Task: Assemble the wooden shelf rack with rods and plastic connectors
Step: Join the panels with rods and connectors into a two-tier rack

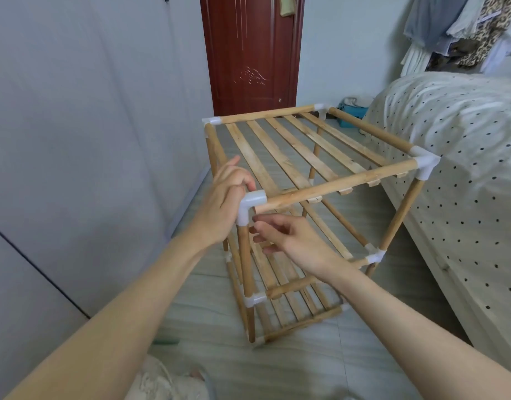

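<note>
The wooden shelf rack (314,157) stands on the floor with three slatted tiers, round rods and white plastic corner connectors. My left hand (224,197) curls round the near end of the top left side rod (215,145), its fingertips against the near-left top connector (252,204). That rod's end is hidden by the hand. My right hand (288,241) is just below that connector, right of the upright rod (245,261). Its fingers are loosely curled and hold nothing, the tips close to the rod.
A bed with a dotted cover (464,168) stands close along the rack's right side. A grey wall or wardrobe front (89,140) runs on the left. A dark red door (248,53) is behind, and clothes (461,27) hang at the top right.
</note>
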Motion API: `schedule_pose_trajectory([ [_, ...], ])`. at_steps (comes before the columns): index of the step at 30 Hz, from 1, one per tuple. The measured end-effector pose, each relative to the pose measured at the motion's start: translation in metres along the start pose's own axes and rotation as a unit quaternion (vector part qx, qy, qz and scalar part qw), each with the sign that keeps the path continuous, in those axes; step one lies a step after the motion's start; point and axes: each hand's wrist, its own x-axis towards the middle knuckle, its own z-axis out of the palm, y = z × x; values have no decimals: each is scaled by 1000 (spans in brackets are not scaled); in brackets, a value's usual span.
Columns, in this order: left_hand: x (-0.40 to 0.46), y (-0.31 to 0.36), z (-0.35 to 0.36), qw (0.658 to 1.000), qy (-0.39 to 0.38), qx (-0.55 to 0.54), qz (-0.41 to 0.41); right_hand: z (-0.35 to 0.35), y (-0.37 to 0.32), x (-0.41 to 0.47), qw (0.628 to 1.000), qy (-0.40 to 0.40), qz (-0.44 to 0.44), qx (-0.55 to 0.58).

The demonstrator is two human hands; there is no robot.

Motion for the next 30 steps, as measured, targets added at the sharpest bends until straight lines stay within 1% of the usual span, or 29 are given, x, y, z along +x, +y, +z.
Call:
schedule_pose_trajectory([
  [2,0,1,0,1000,-5,-10,-2,-9,-3,-1,995,-6,39,86],
  [3,0,2,0,1000,2,-10,4,-9,-3,-1,987,-5,65,146],
  [5,1,6,0,1000,22,-2,16,-8,-5,2,961,23,111,251],
  [8,-1,10,-4,998,21,51,31,-11,-8,9,927,62,102,355],
  [10,-2,11,-8,992,13,108,68,-15,-10,11,923,68,84,369],
  [12,-3,14,-9,986,10,144,81,-14,-10,12,922,76,70,374],
  [16,-3,15,-13,990,-4,122,68,-12,-14,15,912,121,58,389],
  [20,-5,14,-13,987,-4,143,79,-16,-20,15,905,142,44,399],
  [25,-4,19,-4,980,35,174,88,-16,-22,14,908,155,54,385],
  [30,-5,23,1,970,65,219,78,-18,-23,12,899,150,60,408],
])
